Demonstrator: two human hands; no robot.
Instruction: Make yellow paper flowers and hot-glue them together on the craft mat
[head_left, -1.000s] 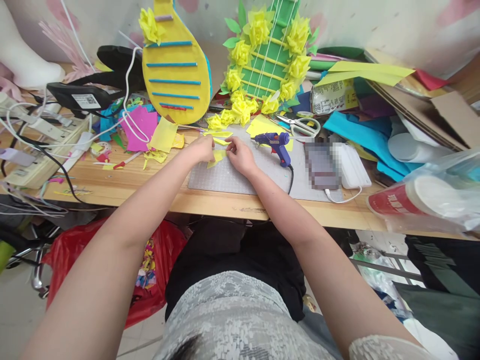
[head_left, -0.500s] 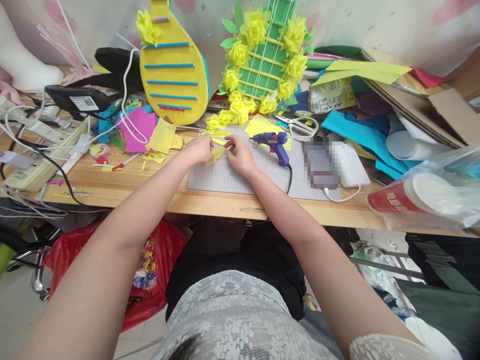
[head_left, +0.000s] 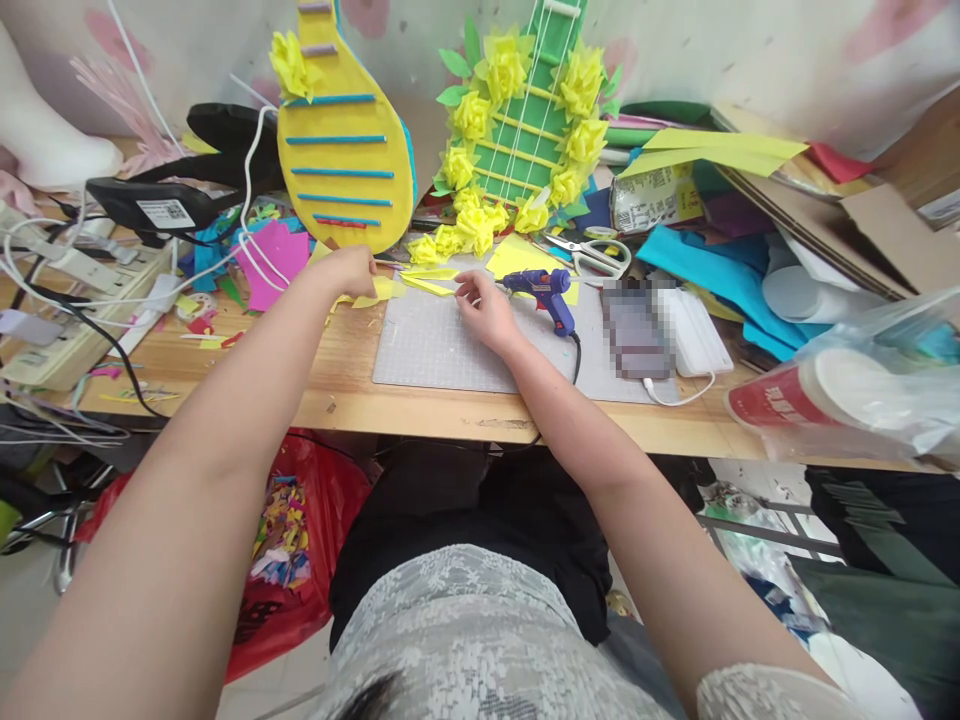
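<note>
My left hand (head_left: pixel 346 270) is closed at the left edge of the grey cutting mat (head_left: pixel 427 350), its fingers pinched on a piece of yellow crepe paper (head_left: pixel 385 290). Part of that piece is hidden under the fingers. My right hand (head_left: pixel 486 310) hovers over the mat with fingers loosely bent and apart, and nothing shows in them. Folded yellow paper strips (head_left: pixel 429 280) lie between the hands. Just right of my right hand rests a blue hot glue gun (head_left: pixel 541 290) on the mat, beside a yellow sheet (head_left: pixel 517 255).
A yellow lute-shaped craft (head_left: pixel 345 170) and a green one with yellow paper flowers (head_left: pixel 517 140) lean at the back. Scissors (head_left: pixel 592 255), a pixelated phone (head_left: pixel 636 330), a white power bank (head_left: pixel 694 330) and a bagged cup (head_left: pixel 787 395) are rightward. Cables and a power strip (head_left: pixel 90 320) lie left.
My left hand has moved left, away from my right hand, and the yellow paper that was between both hands is now by the left one. My right hand has barely moved.
</note>
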